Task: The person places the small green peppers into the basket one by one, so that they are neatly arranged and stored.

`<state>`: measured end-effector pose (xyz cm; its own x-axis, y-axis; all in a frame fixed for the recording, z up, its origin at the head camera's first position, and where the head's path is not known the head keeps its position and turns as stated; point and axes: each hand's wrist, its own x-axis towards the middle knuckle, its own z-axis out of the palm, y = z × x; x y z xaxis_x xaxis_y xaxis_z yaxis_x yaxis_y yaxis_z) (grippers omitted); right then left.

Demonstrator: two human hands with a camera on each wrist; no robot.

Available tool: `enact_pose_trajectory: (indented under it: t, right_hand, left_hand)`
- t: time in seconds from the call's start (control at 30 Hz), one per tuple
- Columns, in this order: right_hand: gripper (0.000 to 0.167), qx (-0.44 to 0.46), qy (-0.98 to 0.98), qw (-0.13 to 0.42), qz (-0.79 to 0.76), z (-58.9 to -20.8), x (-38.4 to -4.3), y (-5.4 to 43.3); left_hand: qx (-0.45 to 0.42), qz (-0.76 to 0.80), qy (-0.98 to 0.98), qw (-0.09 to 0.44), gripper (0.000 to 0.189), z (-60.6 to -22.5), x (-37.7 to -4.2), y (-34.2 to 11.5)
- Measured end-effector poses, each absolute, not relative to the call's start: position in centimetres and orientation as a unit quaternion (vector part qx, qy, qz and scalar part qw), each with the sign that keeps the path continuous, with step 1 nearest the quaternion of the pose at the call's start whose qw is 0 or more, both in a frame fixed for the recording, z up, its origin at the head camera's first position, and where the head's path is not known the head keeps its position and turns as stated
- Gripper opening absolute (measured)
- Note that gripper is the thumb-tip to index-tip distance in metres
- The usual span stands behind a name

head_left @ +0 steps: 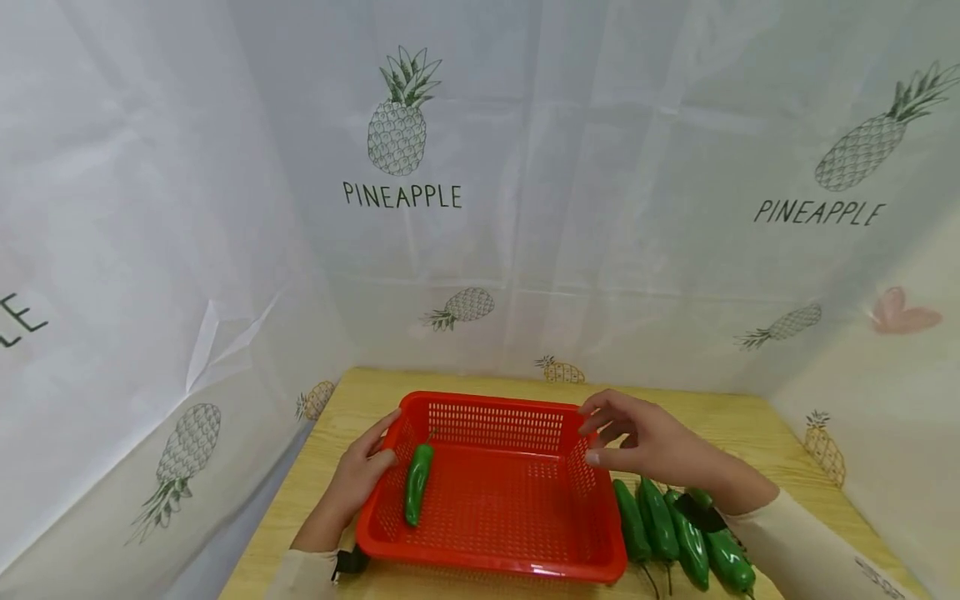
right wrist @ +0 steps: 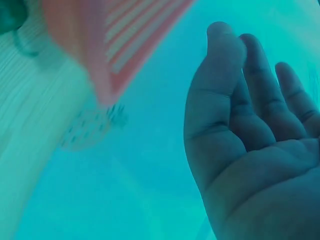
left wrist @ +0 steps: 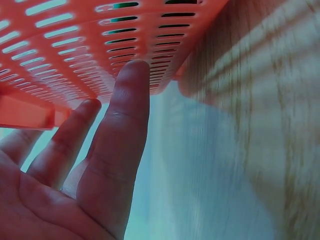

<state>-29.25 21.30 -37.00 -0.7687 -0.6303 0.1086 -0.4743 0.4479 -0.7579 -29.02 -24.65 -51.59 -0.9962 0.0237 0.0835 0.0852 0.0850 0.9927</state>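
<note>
A red plastic basket [head_left: 495,562] with slotted walls sits on the wooden table. One long green pepper [head_left: 417,483] lies inside it, along the left side. At the left rim, my left hand [head_left: 358,477] grips the basket, thumb over the edge. In the left wrist view, its fingers [left wrist: 117,125] lie against the outside of the slotted wall. My right hand [head_left: 637,437] is over the right rim with nothing in it, fingers loosely bent. The right wrist view shows that hand's fingers [right wrist: 212,100] apart from the basket corner [right wrist: 107,95].
Several green peppers [head_left: 660,521] lie side by side on the table right of the basket, partly under the right forearm. Pale sheeting [head_left: 600,250] printed with pineapples rises behind the wooden table [head_left: 727,408] and at its sides.
</note>
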Motion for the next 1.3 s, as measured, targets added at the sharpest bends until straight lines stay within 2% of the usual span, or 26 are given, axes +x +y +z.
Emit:
enact_pose_trajectory:
  t: [0.3, 0.63, 0.73, 0.97, 1.3]
  right_hand:
    - [0.062, -0.31, 0.848, 0.02, -0.429, -39.4, -26.3, 30.2]
    - [0.07, -0.247, 0.888, -0.044, -0.385, -44.4, -24.4, 36.0]
    - [0.07, -0.234, 0.894, -0.057, -0.378, -46.1, -24.2, 37.4]
    - [0.069, -0.194, 0.895, -0.046, -0.399, -48.5, -24.2, 39.7]
    - [0.07, -0.126, 0.923, -0.094, -0.35, -49.8, -24.4, 41.0]
  left_hand:
    - [-0.029, -0.673, -0.739, 0.019, 0.073, -51.5, -29.0, -24.5]
    - [-0.032, -0.672, -0.74, 0.015, 0.074, -51.1, -29.0, -24.7]
    - [-0.031, -0.67, -0.742, 0.014, 0.073, -51.1, -28.9, -24.6]
    - [-0.031, -0.667, -0.745, 0.011, 0.073, -51.1, -28.8, -24.6]
    - [-0.031, -0.664, -0.747, 0.008, 0.073, -51.0, -28.9, -24.6]
